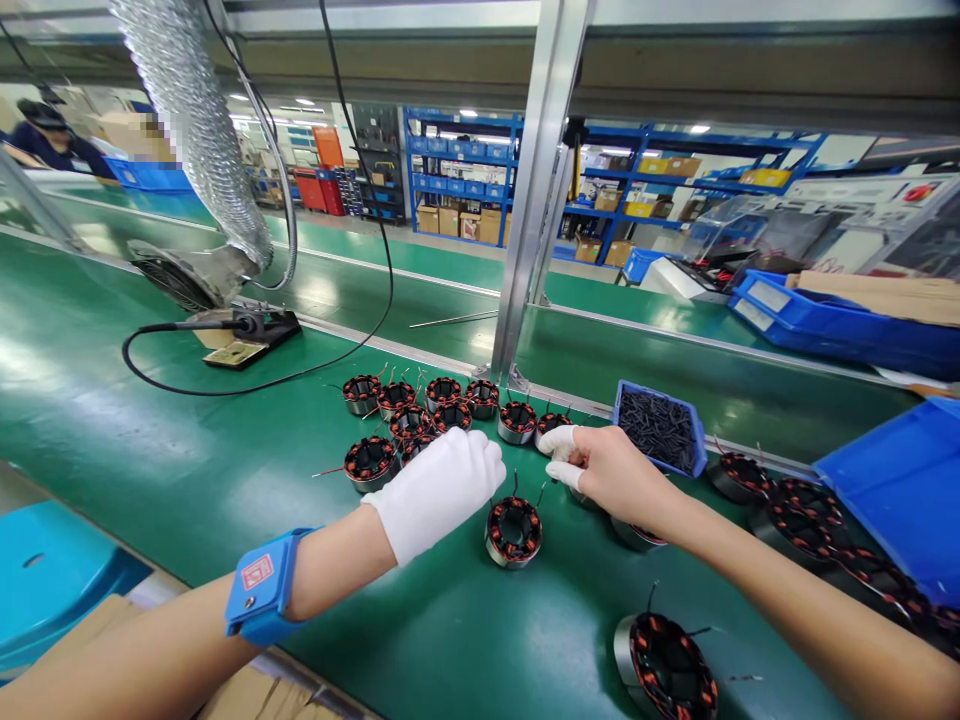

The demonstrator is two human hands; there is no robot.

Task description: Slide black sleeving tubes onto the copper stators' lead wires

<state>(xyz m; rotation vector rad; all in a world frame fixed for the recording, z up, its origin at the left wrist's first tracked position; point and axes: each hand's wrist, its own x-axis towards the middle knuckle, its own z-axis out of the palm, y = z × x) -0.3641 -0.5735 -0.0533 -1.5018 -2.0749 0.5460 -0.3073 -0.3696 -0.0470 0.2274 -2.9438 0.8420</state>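
Note:
My left hand (pixel 448 488), in a white glove, is held with its fingers curled just above a motor stator (pixel 514 532) with copper windings and upright wire ends. What its fingers hold, if anything, is hidden. My right hand (pixel 592 462) wears white covers on thumb and forefinger, which are bent toward each other in a pinch. Whatever sits between those fingertips is too small to name. Under that hand, more stators (pixel 636 535) are partly covered. Behind both hands stands a cluster of several stators (pixel 370 462). A tilted stator (pixel 666 668) lies near the front.
A blue bin (pixel 699 455) of short black tubes stands behind my right forearm. More stators (pixel 806 518) line the right, beside a large blue bin (pixel 900 490). At back left are a soldering iron stand (pixel 251 340), its cable and a foil duct (pixel 199 120). An aluminium post (pixel 531 200) rises mid-bench.

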